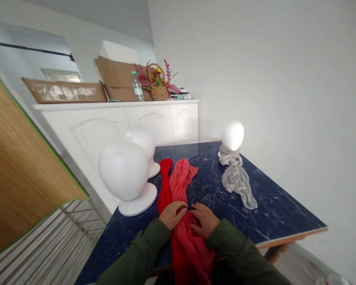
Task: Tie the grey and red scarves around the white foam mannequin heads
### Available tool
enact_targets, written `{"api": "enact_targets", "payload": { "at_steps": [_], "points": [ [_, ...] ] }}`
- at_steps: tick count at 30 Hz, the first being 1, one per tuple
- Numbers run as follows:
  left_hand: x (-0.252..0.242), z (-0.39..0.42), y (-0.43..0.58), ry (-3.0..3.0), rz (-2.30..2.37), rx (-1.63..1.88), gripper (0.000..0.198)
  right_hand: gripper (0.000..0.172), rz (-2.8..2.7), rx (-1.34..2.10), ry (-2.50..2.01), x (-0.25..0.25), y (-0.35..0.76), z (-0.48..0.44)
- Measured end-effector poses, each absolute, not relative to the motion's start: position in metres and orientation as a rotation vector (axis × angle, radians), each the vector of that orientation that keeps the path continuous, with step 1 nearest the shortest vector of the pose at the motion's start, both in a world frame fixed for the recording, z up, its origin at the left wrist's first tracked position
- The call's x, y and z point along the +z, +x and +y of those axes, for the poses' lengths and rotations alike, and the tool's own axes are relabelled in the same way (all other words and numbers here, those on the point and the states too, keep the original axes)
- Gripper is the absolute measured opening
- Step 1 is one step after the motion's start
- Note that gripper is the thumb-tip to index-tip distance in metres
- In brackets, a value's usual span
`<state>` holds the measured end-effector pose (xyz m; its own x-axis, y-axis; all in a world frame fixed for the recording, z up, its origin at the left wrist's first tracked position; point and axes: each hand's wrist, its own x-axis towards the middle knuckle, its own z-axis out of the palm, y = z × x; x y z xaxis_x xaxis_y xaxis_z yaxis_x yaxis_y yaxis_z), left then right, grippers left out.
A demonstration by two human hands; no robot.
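A coral-pink scarf (182, 186) lies lengthwise on the dark blue marbled table (204, 170), its near end hanging over the front edge. My left hand (173, 215) rests on its left side, thumb and fingers lightly bent and a little apart. On the right side, my right hand (204, 219) touches the cloth with fingers spread and thumb apart. Beside the coral scarf, on its left, lies a bright red scarf (165, 186), partly under my left hand. Two white mannequin heads, a near one (124, 170) and a farther one (142, 142), stand to the left.
At the table's far right, another white mannequin head (233, 134) wears a knotted grey scarf (239, 180). Behind is a white cabinet (103, 126) bearing cardboard boxes (118, 79), a water bottle (137, 88) and a flower basket (159, 93). A metal rack (65, 233) stands at left.
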<state>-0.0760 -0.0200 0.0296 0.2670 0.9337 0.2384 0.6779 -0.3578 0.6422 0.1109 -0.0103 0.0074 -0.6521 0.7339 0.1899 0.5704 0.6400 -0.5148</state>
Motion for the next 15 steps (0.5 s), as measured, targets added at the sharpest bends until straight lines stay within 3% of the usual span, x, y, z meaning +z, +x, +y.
{"api": "enact_targets", "payload": {
  "at_steps": [8, 15],
  "points": [
    [0.033, -0.036, -0.137, 2.13, 1.61, 0.886, 0.024, 0.049, -2.488, 0.562, -1.094, 0.013, 0.115, -0.015],
    [0.037, -0.064, -0.23, 1.646, 2.547, 0.803, 0.039, 0.05, -2.491, 0.577, -1.103, 0.01, 0.114, -0.013]
  ]
}}
